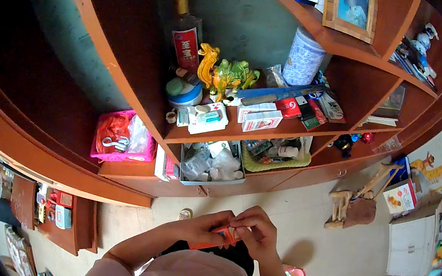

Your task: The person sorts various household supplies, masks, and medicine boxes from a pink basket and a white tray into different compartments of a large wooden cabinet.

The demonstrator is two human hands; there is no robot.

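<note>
Close in front of my body, my left hand (209,229) grips a small red-orange box (206,243). My right hand (257,233) pinches the box's upper right end between thumb and fingers. What the fingertips hold there is too small to tell. Beyond the hands, on a wooden shelf (222,128), stand a glazed camel figurine (228,75), a glass bottle with a red label (186,40), a blue-and-white cylinder (303,57), playing cards (208,122) and white-and-red card boxes (262,120).
Below the shelf are a pink basket (149,152), a grey box of plastic bags (211,180) and a yellow-green basket (275,167). A wooden folding stool (360,213) stands on the floor at right, near a white cabinet (410,244). A framed photo (348,27) stands higher up.
</note>
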